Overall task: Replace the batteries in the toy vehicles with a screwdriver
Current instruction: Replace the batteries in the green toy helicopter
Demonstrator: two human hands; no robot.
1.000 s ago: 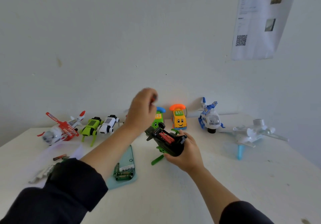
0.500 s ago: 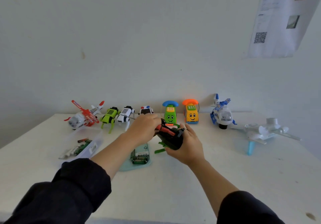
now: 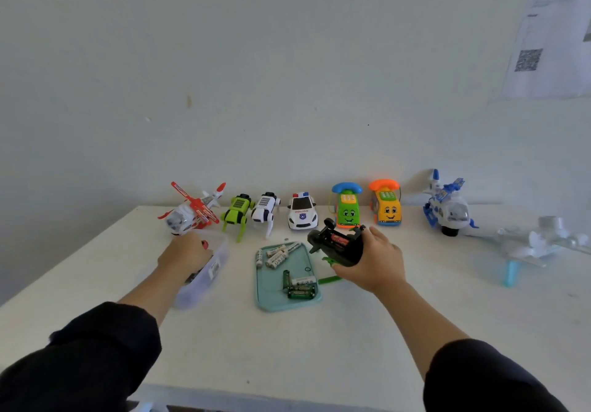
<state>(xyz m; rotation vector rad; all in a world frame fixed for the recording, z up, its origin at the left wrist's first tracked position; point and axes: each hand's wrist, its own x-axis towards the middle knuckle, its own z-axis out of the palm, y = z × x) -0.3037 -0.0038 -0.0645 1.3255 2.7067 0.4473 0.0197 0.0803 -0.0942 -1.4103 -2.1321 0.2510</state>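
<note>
Head view
Right hand: the right hand (image 3: 372,259) gripped a black toy vehicle (image 3: 339,245) at about 1 o'clock from the table's middle, fingers curled round its far side and thumb near its lower edge.
Black toy vehicle: it was held upside down above the table (image 3: 319,347), battery bay open, with red batteries (image 3: 338,239) seated inside; green parts stuck out below it.
Left hand: the left hand (image 3: 185,256) reached into a clear plastic box (image 3: 208,271) at 10 o'clock; its fingers were curled, with something red (image 3: 204,244) at their tips, though I could not tell whether they pinched it.
Tray: a pale green tray (image 3: 271,299) lay between the hands, holding white batteries (image 3: 276,254) at its far end and green batteries (image 3: 299,288) at its near end.
Back row: at 12 o'clock along the wall stood a red helicopter (image 3: 192,211), a green robot dog (image 3: 238,211), a white robot dog (image 3: 265,210), a police car (image 3: 301,213), a green phone car (image 3: 347,205) and an orange phone car (image 3: 387,203).
Right side: a blue-and-white plane (image 3: 447,208) stood at 2 o'clock, a white plane (image 3: 540,242) farther right.
</note>
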